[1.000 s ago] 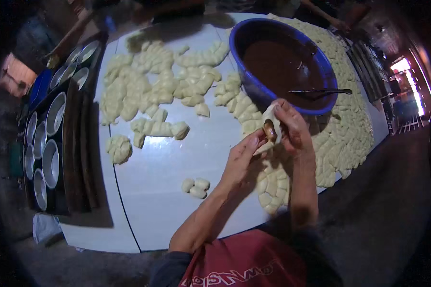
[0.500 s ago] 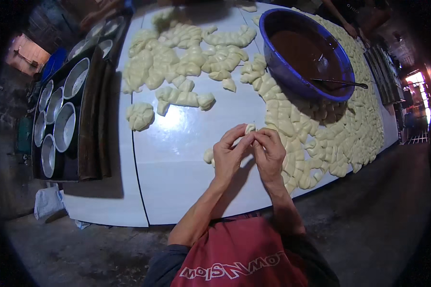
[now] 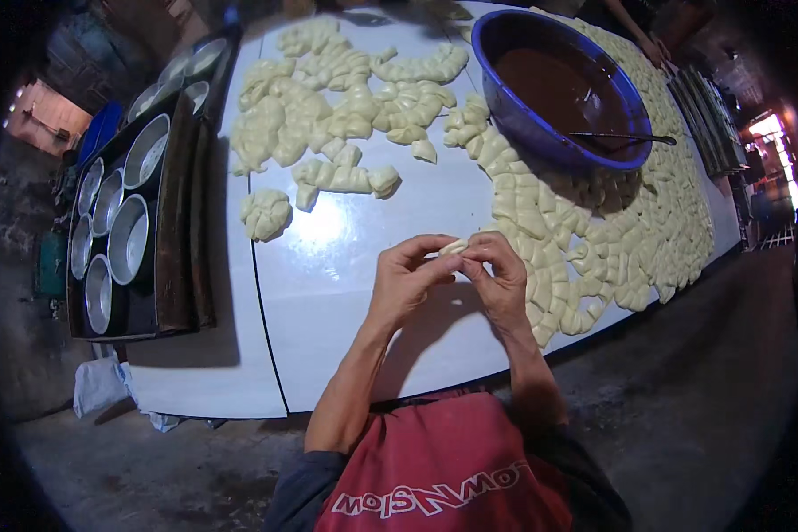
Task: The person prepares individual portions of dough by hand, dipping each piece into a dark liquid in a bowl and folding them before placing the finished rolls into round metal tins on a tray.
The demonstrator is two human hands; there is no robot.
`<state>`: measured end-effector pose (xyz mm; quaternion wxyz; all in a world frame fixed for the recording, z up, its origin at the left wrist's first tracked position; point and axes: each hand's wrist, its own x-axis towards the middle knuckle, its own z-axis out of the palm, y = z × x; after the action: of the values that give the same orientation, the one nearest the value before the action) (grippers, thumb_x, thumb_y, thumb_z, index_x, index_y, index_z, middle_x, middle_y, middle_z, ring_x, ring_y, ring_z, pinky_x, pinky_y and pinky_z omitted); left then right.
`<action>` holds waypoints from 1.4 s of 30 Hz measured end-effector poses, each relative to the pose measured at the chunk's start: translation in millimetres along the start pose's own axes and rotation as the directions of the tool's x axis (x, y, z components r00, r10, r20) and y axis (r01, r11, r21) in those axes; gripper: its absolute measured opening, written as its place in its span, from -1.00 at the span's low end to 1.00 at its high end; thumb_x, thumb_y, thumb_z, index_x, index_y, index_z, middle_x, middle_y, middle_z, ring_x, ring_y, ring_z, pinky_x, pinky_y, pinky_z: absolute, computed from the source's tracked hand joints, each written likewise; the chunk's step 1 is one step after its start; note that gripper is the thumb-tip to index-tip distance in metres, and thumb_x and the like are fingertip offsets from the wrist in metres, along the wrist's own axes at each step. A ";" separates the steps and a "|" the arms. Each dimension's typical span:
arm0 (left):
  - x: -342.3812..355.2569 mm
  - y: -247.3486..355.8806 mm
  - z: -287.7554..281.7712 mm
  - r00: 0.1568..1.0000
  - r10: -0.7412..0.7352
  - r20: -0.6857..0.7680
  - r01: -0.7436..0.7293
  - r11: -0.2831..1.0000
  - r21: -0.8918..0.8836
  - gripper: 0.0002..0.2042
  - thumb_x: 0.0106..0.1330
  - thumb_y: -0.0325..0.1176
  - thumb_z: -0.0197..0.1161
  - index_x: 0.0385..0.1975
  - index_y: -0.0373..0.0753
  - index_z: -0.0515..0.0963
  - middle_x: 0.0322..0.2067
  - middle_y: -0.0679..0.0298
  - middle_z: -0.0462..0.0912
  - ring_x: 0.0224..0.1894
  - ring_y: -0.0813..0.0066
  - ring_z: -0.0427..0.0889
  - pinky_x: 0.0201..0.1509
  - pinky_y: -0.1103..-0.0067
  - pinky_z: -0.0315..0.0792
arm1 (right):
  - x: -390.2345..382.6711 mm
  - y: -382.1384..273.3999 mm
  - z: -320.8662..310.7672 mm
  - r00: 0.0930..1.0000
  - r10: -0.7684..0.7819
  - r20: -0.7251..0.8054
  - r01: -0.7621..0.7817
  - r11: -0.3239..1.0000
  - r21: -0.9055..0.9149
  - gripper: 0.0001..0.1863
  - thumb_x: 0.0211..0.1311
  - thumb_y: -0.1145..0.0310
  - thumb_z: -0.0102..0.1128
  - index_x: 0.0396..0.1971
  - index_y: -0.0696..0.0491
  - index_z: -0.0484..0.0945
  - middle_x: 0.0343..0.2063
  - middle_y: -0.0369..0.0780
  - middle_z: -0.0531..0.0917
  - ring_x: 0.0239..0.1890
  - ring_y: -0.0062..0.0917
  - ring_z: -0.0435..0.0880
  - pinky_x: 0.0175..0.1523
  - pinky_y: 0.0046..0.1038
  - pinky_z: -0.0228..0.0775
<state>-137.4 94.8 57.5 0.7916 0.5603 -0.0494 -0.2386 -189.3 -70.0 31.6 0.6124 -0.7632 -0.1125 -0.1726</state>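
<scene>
Since the earlier frame both hands have drawn back from the blue bowl toward the body and now meet over the bare white table (image 3: pixel 346 293). The left hand (image 3: pixel 405 282) and right hand (image 3: pixel 503 282) pinch one small dough piece (image 3: pixel 453 247) between their fingertips, apparently to seal it. At three o'clock, finished pieces (image 3: pixel 594 257) lie packed in rows. At twelve, loose dough lumps (image 3: pixel 346 106) wait. At one, the blue bowl (image 3: pixel 514 124) holds brown filling and a spoon (image 3: pixel 625 137). At nine, round tins (image 3: pixel 129 235) sit on a dark tray.
</scene>
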 end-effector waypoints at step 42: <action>44.9 8.7 -94.2 0.923 0.322 -0.211 -0.014 0.575 0.818 -0.61 0.31 -0.28 0.28 0.10 -0.26 0.51 -0.09 0.04 0.67 -0.15 0.12 0.71 -0.07 0.36 0.54 | 134.9 77.4 62.7 0.948 -0.060 0.314 0.251 0.747 -0.615 -0.55 0.21 0.33 0.21 0.12 0.05 0.48 0.07 -0.07 0.55 -0.04 -0.19 0.62 0.09 -0.27 0.45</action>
<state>-62.4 159.0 22.4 0.4685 0.8807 -0.0690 -0.0132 -28.3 -31.7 4.5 0.2724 -0.9314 -0.1933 -0.1446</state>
